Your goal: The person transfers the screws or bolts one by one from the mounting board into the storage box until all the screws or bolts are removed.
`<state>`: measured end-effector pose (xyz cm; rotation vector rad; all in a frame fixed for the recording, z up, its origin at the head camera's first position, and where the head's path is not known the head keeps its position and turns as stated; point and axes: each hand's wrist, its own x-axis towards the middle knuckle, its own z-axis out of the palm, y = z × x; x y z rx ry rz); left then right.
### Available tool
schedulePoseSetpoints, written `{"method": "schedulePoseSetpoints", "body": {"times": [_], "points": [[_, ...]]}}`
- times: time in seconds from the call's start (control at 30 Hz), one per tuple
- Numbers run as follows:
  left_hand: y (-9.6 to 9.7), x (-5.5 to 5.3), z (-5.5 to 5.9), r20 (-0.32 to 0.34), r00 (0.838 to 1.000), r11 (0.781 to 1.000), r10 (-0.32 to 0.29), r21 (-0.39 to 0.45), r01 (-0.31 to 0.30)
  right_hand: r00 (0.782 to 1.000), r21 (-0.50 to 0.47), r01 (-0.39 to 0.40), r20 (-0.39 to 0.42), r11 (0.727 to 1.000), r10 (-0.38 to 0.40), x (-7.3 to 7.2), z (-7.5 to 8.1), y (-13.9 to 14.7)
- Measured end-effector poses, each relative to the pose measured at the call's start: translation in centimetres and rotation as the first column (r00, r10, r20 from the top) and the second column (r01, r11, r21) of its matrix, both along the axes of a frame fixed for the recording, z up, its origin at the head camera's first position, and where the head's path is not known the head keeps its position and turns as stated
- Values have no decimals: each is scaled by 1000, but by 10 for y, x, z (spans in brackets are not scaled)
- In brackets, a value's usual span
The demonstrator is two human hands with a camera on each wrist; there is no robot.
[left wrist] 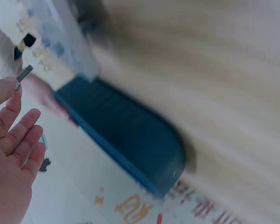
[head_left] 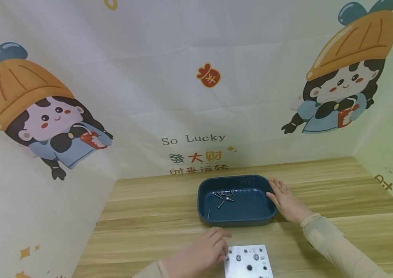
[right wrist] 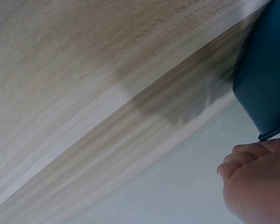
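My left hand (head_left: 203, 249) is above the left edge of a silver metal plate (head_left: 236, 270) with several holes. In the left wrist view, its thumb and index finger pinch a small threaded screw (left wrist: 25, 73), while the other fingers stay loosely bent. Behind the plate stands a dark blue tray (head_left: 252, 210), holding several loose screws (head_left: 221, 204) mostly in its left half. My right hand (head_left: 288, 202) rests against the tray's right end, fingers extended and thumb at the rim. The right wrist view shows this hand at the tray's edge, partly cut off by the frame.
Both the tray and the plate lie on a wood-grain table (head_left: 147, 216). A printed white cloth (head_left: 140, 96) with cartoon figures hangs behind the table and along its sides. The plate's near end runs out of the head view.
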<state>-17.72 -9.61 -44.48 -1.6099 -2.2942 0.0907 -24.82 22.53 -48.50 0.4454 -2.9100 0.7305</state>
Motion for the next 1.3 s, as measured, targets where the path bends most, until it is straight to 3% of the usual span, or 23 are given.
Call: {"method": "schedulePoseSetpoints", "body": {"times": [0.13,0.4,0.7,0.87,1.03,1.13,1.3], "points": [[0,-20,18,-20,1000,999,22,38,-21,1000,-1,-1,-3,1000,1,0,0,1],[7,-64,58,-1,998,998,67,19,-67,1000,9,4,6,1000,-4,0,-1,1],[25,-109,83,4,994,994,107,-5,-107,1000,3,8,-14,1000,-8,1,0,-1],[34,-130,89,48,993,994,111,-8,-111,1000,7,13,-18,1000,-13,1,-2,0],[44,-142,92,114,982,987,149,-77,-141,1000,11,16,-24,1000,-16,-1,-2,0],[50,-149,87,95,980,977,174,-143,-160,1000,10,17,-19,1000,-16,-1,-2,0],[58,-157,69,19,979,949,202,-252,-191,1000,5,17,-25,1000,-17,-1,-1,0]]}}
